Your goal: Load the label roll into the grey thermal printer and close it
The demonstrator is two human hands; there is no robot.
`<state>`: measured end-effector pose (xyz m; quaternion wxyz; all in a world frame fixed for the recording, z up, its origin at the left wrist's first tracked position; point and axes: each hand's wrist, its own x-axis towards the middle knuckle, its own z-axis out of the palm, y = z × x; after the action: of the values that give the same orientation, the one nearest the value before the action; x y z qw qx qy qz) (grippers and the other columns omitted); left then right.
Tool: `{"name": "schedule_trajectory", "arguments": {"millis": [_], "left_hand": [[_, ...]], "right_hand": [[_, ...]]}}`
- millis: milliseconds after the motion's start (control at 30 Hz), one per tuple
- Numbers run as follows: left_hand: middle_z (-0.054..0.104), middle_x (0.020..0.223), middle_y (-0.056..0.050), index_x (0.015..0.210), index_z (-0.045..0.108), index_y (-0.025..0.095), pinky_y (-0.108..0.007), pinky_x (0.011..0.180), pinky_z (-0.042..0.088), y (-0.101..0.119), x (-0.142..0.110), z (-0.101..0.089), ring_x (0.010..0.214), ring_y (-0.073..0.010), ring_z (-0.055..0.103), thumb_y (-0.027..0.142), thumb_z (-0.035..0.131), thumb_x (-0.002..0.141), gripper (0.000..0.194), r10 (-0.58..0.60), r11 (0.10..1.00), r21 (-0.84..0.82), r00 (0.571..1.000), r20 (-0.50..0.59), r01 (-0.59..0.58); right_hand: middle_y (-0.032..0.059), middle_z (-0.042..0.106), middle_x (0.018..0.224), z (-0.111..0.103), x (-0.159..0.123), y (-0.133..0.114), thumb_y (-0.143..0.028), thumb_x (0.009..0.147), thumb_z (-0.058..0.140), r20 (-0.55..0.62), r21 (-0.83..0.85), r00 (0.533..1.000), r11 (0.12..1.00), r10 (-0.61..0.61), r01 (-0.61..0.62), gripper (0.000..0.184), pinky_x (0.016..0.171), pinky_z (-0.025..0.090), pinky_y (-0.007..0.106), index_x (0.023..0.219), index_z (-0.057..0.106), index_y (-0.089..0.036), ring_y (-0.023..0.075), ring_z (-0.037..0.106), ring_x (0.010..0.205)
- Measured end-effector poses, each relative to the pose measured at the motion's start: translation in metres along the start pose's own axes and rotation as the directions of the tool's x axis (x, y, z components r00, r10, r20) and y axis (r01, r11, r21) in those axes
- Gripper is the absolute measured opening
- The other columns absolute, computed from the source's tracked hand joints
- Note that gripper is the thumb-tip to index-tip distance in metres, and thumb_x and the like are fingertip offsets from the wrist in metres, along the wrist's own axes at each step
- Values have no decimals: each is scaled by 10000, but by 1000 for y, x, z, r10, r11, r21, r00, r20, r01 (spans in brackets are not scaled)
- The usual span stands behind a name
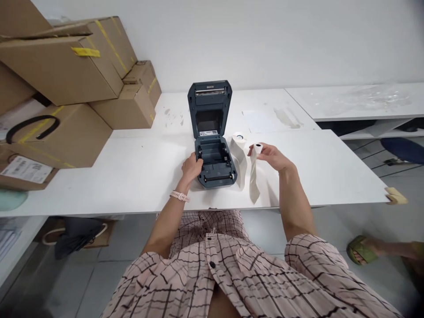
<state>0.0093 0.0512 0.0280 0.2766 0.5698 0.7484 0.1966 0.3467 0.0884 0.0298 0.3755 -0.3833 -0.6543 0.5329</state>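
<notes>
The white table [142,176] spreads across the view, with cardboard boxes [62,70] stacked at its left end. Near the table's front edge sits a dark label printer [217,172], its lid [212,108] raised upright at the back and its roll compartment [212,152] open and bare of paper.

The left hand [192,167], below a pink wristband [179,196], is at the printer's left side: the thumb bends over the rim beside the compartment, while the other fingers lie along the outer wall (partly hidden, so I cannot tell whether they pinch it).

To the printer's right, the right hand [273,155] pinches a small paper roll [258,148] near its top, thumb on the near right side and fingertips reaching round to the left. The roll's dark core opening faces up, clear of the fingers, and a loose white strip [254,185] hangs below them toward the table's front edge.

Between printer and right hand stands a second paper roll [238,138], just beside the fingertips but apart from them, its own strip trailing forward.
</notes>
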Motion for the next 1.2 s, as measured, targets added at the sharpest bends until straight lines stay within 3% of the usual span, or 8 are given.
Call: {"name": "schedule_trajectory", "arguments": {"millis": [100,200,367,467,533,667,867,1200], "left_hand": [[718,1304,-164,1335,609,213,-499,996,490,-1,1,1,1227,-391,649,305,432,896,482,8,1000,-26,1000,-3,-8],[723,1293,-160,1330,617,225,-522,1014,475,-1,0,2,1237,-403,644,317,458,891,476,14,998,-62,1000,-17,-15],[729,1291,-145,1339,615,247,-514,1024,472,0,-1,2,1246,-397,638,333,483,891,475,-22,994,-104,1000,-12,20],[726,1294,-143,1365,601,242,-503,1011,479,-1,-1,3,1237,-392,643,332,470,901,490,-22,993,-116,1000,-5,21],[726,1290,-143,1366,599,237,-499,1001,483,-2,-1,3,1233,-392,644,332,469,903,491,-18,992,-125,1000,-8,17],[731,1264,-138,1350,601,237,-492,1006,480,-3,-2,5,1222,-386,645,345,494,897,477,-28,984,-174,1000,-13,25],[622,1373,-167,1328,606,214,-448,1048,474,-6,-1,12,1261,-348,615,355,501,893,469,0,970,-242,998,-59,-15],[694,1315,-95,1285,618,233,-407,1025,515,-18,10,28,1256,-299,617,309,565,857,437,62,886,-455,995,-72,-88]], "right_hand": [[81,762,1165,28,18,-60,-525,827,807,178,-159,970,968,-163,192,473,957,540,413,1195,716,-243,279,693,1098],[89,746,1246,69,53,-91,-440,921,707,382,-457,907,818,-174,350,401,964,519,409,1261,692,-229,288,686,1108],[157,746,1269,128,103,-65,-220,904,652,394,-854,909,420,134,308,392,892,514,415,1292,683,-176,363,698,1126],[157,771,1216,140,108,-48,-246,898,673,391,-891,902,321,185,321,382,885,515,419,1276,699,-192,369,714,1103],[147,776,1213,140,105,-44,-254,896,682,410,-883,897,319,164,345,391,910,513,424,1282,701,-195,362,718,1107],[143,727,1334,136,88,-43,-168,901,645,431,-816,902,441,32,375,417,995,514,430,1316,680,-165,333,687,1197],[121,763,1193,138,36,-31,-201,996,526,294,-768,937,538,-187,348,275,962,542,450,1160,745,-183,310,678,1119],[115,759,1261,175,-14,-18,-298,1068,423,58,-789,936,559,-347,256,374,960,559,537,1162,780,-231,327,670,1077]]}}
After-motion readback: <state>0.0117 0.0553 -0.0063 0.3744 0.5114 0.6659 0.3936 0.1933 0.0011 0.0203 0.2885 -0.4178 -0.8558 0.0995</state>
